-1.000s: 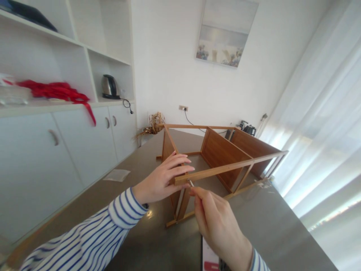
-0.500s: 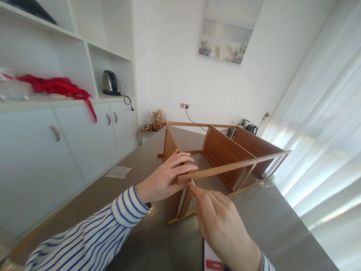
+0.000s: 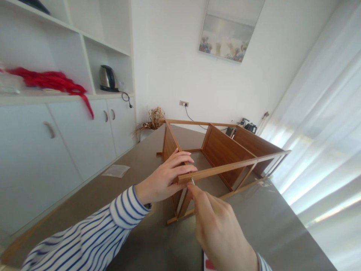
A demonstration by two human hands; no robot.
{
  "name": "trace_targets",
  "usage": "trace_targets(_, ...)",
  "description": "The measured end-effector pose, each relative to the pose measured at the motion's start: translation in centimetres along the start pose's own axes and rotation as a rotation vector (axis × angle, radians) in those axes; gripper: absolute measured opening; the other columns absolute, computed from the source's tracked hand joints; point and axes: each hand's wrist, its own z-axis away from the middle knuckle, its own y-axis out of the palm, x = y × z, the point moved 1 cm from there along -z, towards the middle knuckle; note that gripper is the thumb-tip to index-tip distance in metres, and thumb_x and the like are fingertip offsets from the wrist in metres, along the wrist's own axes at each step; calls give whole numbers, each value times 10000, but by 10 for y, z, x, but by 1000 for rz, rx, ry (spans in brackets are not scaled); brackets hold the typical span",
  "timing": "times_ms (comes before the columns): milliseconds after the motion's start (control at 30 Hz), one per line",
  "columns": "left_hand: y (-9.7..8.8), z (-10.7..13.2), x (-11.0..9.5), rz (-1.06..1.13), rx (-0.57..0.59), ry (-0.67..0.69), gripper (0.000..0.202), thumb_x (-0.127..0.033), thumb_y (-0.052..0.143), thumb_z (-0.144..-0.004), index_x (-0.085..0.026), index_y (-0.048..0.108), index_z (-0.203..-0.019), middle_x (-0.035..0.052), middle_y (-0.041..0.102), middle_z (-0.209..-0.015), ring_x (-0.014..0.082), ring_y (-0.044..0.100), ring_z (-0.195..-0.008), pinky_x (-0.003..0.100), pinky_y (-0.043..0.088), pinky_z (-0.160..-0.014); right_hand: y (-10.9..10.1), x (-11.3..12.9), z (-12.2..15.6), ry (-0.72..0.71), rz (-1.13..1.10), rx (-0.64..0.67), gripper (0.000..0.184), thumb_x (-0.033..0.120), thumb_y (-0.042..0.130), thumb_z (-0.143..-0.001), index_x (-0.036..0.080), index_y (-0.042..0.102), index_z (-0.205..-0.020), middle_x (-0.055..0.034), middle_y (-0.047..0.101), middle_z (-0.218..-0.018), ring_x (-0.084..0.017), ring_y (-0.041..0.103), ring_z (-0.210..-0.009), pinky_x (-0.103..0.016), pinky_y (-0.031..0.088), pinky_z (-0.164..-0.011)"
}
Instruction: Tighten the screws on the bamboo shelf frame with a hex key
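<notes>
A brown wooden shelf frame (image 3: 225, 150) lies on its side on a grey table (image 3: 276, 233). My left hand (image 3: 166, 177) grips the near corner of the frame, fingers laid over the top of the front rail (image 3: 225, 168). My right hand (image 3: 220, 226) is pinched on a small metal tool (image 3: 193, 181), and the tool's tip meets the underside of the rail at that corner. Both sleeves are white with blue stripes.
White cabinets (image 3: 64, 143) and open shelves stand at the left, with a kettle (image 3: 106, 79) and red cloth (image 3: 53, 81). A clear plastic bag (image 3: 116, 170) lies on the table. Dried grass (image 3: 152, 119) and a black appliance (image 3: 248, 127) sit at the far end. Curtains hang at the right.
My right hand has shifted slightly up and turned at the rail corner, still on the tool. My left hand keeps its hold. The view has tilted a little.
</notes>
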Motion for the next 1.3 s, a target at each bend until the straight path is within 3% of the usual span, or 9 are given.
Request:
trace_targets(400,2,0,1,13,-26,1,255,-261,523,-870,-214,595,-1110,93,558,-1192,237,417,-1258,479,229,-1146,8,1,2,102,-212,-108,353,106,311,-902,137,494,-1204,-59,682,-778,-148,663,-652,-218,547,-574)
trace_targets(800,3,2,2,22,-38,18,262,-267,540,-868,-202,579,-1118,94,545,-1180,230,411,-1256,459,228,-1150,11,-1,6,175,-279,-94,323,116,341,-911,168,486,-1195,-32,677,-787,-120,659,-647,-194,528,-587)
trace_targets(1000,2,0,0,21,-20,7,277,-308,573,-853,-208,581,-1110,89,546,-1177,233,416,-1248,473,246,-1138,-11,-15,-1,36,-95,43,243,252,375,-973,126,480,-1152,-43,660,-757,-137,626,-621,-226,475,-564)
trace_targets(1100,2,-1,-1,27,-28,18,277,-311,585,-846,-206,576,-1103,90,546,-1167,231,418,-1241,479,259,-1131,-21,-20,-3,-35,94,36,203,320,437,-958,159,556,-929,-27,624,-714,-142,593,-632,-250,430,-581)
trace_targets(1200,2,-1,-1,26,-34,22,272,-309,583,-848,-206,571,-1100,90,545,-1168,226,417,-1242,479,261,-1131,-27,-17,-5,-130,273,20,261,292,477,-942,187,541,-711,-2,564,-637,-133,509,-571,-271,344,-553)
trace_targets(1300,2,-1,-1,17,-28,20,269,-312,578,-852,-205,569,-1099,92,541,-1177,232,410,-1249,482,262,-1129,-30,-12,-7,-217,382,-2,195,248,502,-929,165,593,-779,9,525,-592,-128,446,-535,-293,275,-531)
